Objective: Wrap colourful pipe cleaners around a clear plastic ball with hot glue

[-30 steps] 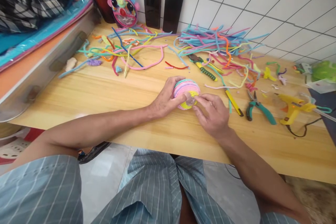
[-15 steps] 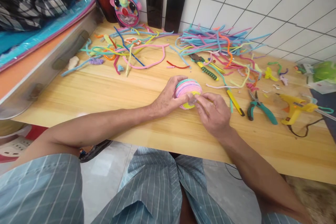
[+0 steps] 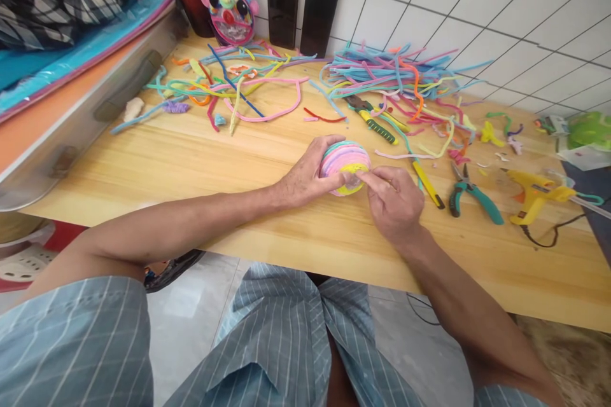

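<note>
My left hand [image 3: 312,172] is closed around a ball [image 3: 340,158] wound with fuzzy pipe cleaners in pink, lilac and teal bands, with a yellow patch on the side towards me. Its thumb lies across the front of the ball, fingers behind. A clear or whitish spot shows at the middle of the yellow patch. There, my right hand [image 3: 395,200] touches the ball with its index fingertip. Its other fingers are curled in; whether they hold anything small is hidden. The ball is held just above the wooden table [image 3: 248,162].
Pipe cleaners lie in a pile [image 3: 382,73] and loose at left. Green-yellow pliers [image 3: 377,127], a yellow cutter [image 3: 428,184], teal pliers [image 3: 475,197] and a yellow glue gun [image 3: 537,191] lie rightward. A blue-eared figure [image 3: 233,16] and two phones [image 3: 321,9] stand behind. A plastic box [image 3: 95,102] borders the left.
My right hand has turned a little, its index finger now stretched against the yellow patch and the thumb drawn back off the ball. My left hand keeps its hold.
</note>
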A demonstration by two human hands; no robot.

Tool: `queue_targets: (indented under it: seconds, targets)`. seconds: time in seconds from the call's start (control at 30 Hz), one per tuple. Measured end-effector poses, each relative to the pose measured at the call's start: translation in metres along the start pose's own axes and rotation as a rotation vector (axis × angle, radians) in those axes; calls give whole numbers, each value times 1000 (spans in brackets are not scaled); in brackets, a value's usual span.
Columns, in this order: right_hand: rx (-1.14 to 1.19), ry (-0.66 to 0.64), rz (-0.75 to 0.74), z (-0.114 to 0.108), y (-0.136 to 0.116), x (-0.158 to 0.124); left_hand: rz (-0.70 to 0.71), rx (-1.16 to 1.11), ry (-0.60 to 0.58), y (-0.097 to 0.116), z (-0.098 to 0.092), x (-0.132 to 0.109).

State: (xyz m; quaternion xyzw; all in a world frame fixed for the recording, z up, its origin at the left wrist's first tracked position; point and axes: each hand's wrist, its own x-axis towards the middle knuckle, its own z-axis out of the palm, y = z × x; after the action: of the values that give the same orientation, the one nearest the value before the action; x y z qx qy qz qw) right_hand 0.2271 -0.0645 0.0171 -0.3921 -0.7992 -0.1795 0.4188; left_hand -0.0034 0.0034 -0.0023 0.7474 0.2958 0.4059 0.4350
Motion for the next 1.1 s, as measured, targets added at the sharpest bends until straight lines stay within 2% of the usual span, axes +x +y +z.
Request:
queue_targets:
  seconds: [0.27,0.57,0.7,0.87,1.1]
  targets:
    - [-76,-32,24,-3,1,-1,6,29,-6,4,-2,-1]
    - [-4,-51,68,1,2,-2,-13,-16,-27,5,-5,1]
    - [-20,-24,15,1,1,-1,-37,-21,12,5,-4,4]
    - [19,-32,48,0,2,0,-69,-23,69,6,0,5]
    - [50,18,22,-3,3,3,-56,6,68,5,-2,1]
